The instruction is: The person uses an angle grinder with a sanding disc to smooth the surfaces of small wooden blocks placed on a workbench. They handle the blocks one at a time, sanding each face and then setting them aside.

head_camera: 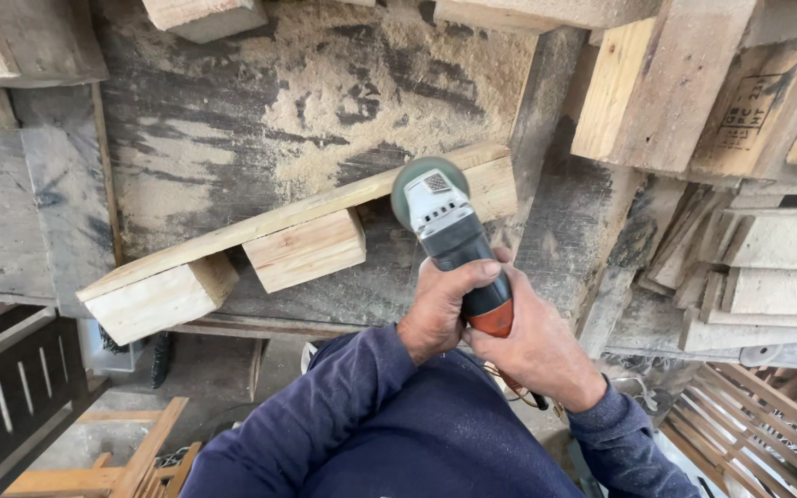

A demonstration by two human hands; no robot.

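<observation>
An angle grinder (445, 221) with a grey head, dark body and orange rear end is held in both hands. My left hand (440, 309) wraps around its body from the left. At the orange rear, my right hand (532, 346) grips it from the right. The round disc guard rests against the top edge of a pale wooden pallet piece (279, 240), a long plank with square blocks under it. That piece stands on edge on a dusty grey workbench (260, 120). Dark blue sleeves cover both arms.
Sawdust is spread over the workbench. Pale planks and blocks (657, 83) are stacked at the upper right, and grey boards (767, 277) at the right. A dark slatted panel (11, 397) and a wooden frame (131, 461) lie below left.
</observation>
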